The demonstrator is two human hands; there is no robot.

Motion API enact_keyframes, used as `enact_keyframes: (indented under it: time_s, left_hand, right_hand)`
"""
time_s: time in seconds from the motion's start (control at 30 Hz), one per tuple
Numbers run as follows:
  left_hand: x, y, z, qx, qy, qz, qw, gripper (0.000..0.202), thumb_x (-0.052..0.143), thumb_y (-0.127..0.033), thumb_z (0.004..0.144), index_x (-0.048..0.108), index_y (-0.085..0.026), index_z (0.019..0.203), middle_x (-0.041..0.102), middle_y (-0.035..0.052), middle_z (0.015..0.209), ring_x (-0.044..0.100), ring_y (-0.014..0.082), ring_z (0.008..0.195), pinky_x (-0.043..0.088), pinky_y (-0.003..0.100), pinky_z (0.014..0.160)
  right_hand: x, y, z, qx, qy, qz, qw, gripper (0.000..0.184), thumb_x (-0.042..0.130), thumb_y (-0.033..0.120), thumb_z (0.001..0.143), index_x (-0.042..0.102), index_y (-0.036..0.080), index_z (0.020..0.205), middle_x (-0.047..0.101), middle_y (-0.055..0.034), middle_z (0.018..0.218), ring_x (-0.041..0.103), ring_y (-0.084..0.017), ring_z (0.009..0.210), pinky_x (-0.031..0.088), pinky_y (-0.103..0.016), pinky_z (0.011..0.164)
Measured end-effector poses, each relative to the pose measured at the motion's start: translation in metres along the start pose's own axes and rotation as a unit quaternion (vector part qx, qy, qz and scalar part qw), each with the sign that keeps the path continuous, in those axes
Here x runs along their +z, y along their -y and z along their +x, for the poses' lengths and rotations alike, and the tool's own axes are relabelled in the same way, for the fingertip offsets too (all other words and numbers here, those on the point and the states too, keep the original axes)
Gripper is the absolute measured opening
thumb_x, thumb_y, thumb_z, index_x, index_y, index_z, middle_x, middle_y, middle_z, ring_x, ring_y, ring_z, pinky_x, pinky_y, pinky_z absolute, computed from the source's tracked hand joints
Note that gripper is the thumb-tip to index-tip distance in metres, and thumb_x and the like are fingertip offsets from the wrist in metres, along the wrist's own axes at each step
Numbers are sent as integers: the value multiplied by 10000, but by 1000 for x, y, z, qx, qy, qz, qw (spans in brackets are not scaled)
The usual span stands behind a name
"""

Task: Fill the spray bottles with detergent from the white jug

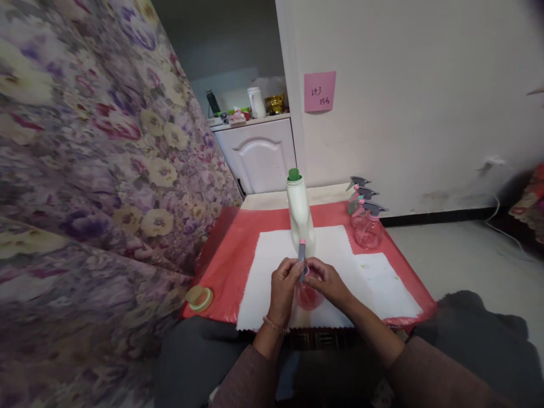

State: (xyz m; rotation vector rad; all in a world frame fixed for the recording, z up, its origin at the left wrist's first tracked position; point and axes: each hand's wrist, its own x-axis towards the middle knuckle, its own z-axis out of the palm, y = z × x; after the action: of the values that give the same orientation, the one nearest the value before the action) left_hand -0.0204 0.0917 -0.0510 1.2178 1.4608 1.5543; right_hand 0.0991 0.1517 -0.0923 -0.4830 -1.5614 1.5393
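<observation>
A small see-through pink spray bottle (309, 299) stands on the white cloth in front of me. Its grey spray head (301, 253) has a pink nozzle tip and points away from me. With closed fingers, my left hand (282, 286) grips the spray head from the left. My right hand (330, 281) pinches around the bottle's neck from the right; the fingertips partly hide the neck, so I cannot tell whether head and bottle are joined. Just behind stands a tall white jug (300, 207) with a green piece (293, 174) at its mouth.
Several spray bottles (369, 233) with grey heads stand at the table's right back. A pale yellow-green round lid (200, 298) lies at the left front. White cloth (263, 283) covers part of the red tablecloth (229, 243). A floral curtain (106, 170) hangs close on the left.
</observation>
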Motion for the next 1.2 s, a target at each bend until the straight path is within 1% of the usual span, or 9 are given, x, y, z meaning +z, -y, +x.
enact_keyframes:
  time_s: [0.07, 0.2, 0.33, 0.4, 0.6, 0.8, 1.0, 1.13, 1.2]
  left_hand:
    - [0, 0, -1, -1, -1, 3, 1000, 253, 620, -412, 837, 674, -179, 756, 597, -12, 724, 522, 150, 702, 417, 249, 677]
    - [1, 3, -2, 3, -1, -1, 1000, 246, 616, -394, 844, 664, -174, 745, 588, -8, 726, 526, 153, 720, 422, 248, 678]
    - [1, 3, -2, -1, -10, 7, 1000, 235, 618, -391, 839, 664, -176, 756, 596, -10, 711, 521, 151, 696, 415, 242, 650]
    - [1, 2, -2, -4, -16, 10, 1000, 232, 626, -392, 834, 659, -179, 749, 594, -15, 703, 514, 148, 686, 409, 237, 637]
    - [3, 0, -2, -4, -7, -4, 1000, 231, 625, -397, 845, 649, -181, 767, 584, -24, 694, 517, 149, 699, 410, 237, 649]
    - [3, 3, 1, -12, -10, -6, 1000, 239, 634, -412, 836, 652, -182, 774, 599, -15, 704, 522, 156, 702, 416, 244, 661]
    - [3, 4, 1, -11, -9, 5, 1000, 244, 635, -417, 835, 640, -185, 759, 571, -23, 690, 508, 151, 695, 406, 238, 649]
    - [3, 3, 2, -11, -11, 9, 1000, 247, 630, -426, 832, 653, -187, 775, 591, -18, 699, 521, 159, 699, 410, 242, 648]
    - [4, 3, 2, -9, -10, 11, 1000, 257, 622, -436, 838, 656, -187, 786, 595, -16, 705, 528, 162, 708, 414, 244, 656]
  right_hand:
    - [0, -2, 1, 3, -8, 4, 1000, 302, 745, 432, 738, 623, 213, 906, 661, -26, 912, 631, -233, 917, 507, -375, 856]
    - [9, -6, 1, 6, -90, 40, 995, 406, 841, 399, 621, 560, 229, 861, 646, -12, 863, 635, -227, 840, 526, -363, 796]
    - [6, -6, 3, 9, -29, 55, 998, 414, 811, 379, 666, 608, 212, 985, 668, -36, 961, 636, -239, 951, 496, -374, 881]
    - [3, -7, 4, 2, -8, 52, 999, 354, 774, 404, 705, 634, 200, 958, 673, -38, 950, 636, -235, 939, 490, -373, 881]
    - [9, -10, 5, 4, -85, 56, 995, 409, 853, 361, 607, 582, 217, 877, 645, 6, 845, 635, -208, 830, 509, -342, 801]
    - [3, -5, 5, -2, -16, 40, 999, 328, 784, 410, 693, 638, 207, 905, 670, -20, 909, 632, -225, 925, 497, -363, 874]
    - [11, -13, 5, -1, -121, 41, 992, 425, 859, 390, 586, 562, 225, 842, 635, 0, 838, 620, -207, 816, 514, -342, 793]
    - [6, -8, 6, -3, -41, 55, 998, 369, 813, 398, 654, 629, 207, 910, 652, -20, 902, 629, -217, 881, 501, -349, 842]
    - [4, -7, 6, -6, -38, 53, 998, 315, 804, 390, 667, 637, 201, 856, 646, -20, 890, 623, -213, 873, 492, -346, 844]
